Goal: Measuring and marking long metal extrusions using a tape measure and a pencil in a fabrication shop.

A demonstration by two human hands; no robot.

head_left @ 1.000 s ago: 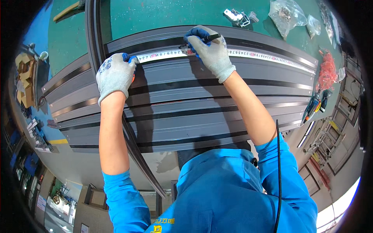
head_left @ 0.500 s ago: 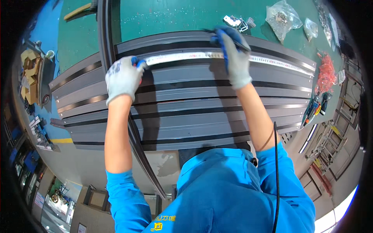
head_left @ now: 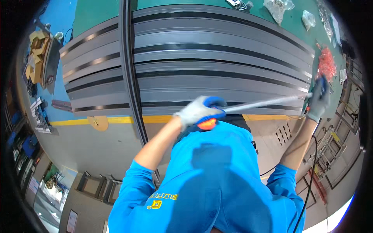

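My left hand (head_left: 200,112), in a grey-white glove with blue fingers, is closed around an orange tape measure (head_left: 207,124) close to my body. From it the pale blade (head_left: 268,103) stretches out to the right, slanting across the near edge of the dark grey ribbed panels (head_left: 217,83). My right hand (head_left: 319,99), gloved the same way, is at the right end of the panels, by the blade's far end. Motion smears its fingers, so whether it grips anything is unclear. A long dark metal bar (head_left: 130,70) lies crosswise over the panels on the left.
On the green table (head_left: 289,29), a red mesh bundle (head_left: 327,65) and clear plastic bags (head_left: 309,20) lie at the right. Silver metal parts (head_left: 237,4) sit at the far edge. Cardboard (head_left: 38,54) stands left; metal frames (head_left: 330,145) are on the floor at right.
My left hand has drawn the tape measure off the panels, toward my body and to the right. My right hand has swung right, to the panels' end. The view has shifted nearer to me.
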